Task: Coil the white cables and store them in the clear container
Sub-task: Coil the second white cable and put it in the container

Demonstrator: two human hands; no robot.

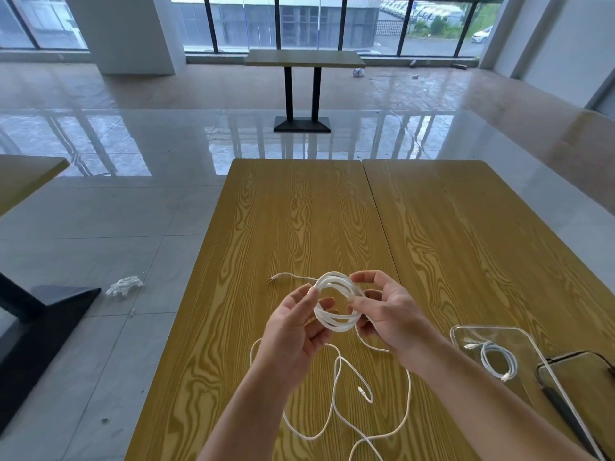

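A white cable coil [336, 322] of several loops hangs above the wooden table [299, 221]. My left hand [293, 331] holds its left side, thumb and fingers curled round the loops. My right hand [389, 314] pinches the right side between thumb and fingertips. One free end [276, 278] of the cable lies on the table beyond the coil. Another white cable [336, 387] sprawls loose on the table under my forearms. The clear container [466, 331] stands at the right and holds one coiled white cable [499, 359].
A dark-edged flat device [582, 371] with a black cord lies right of the container. A second table top joins on the right. A white glove [124, 285] lies on the tiled floor to the left, near a black table base.
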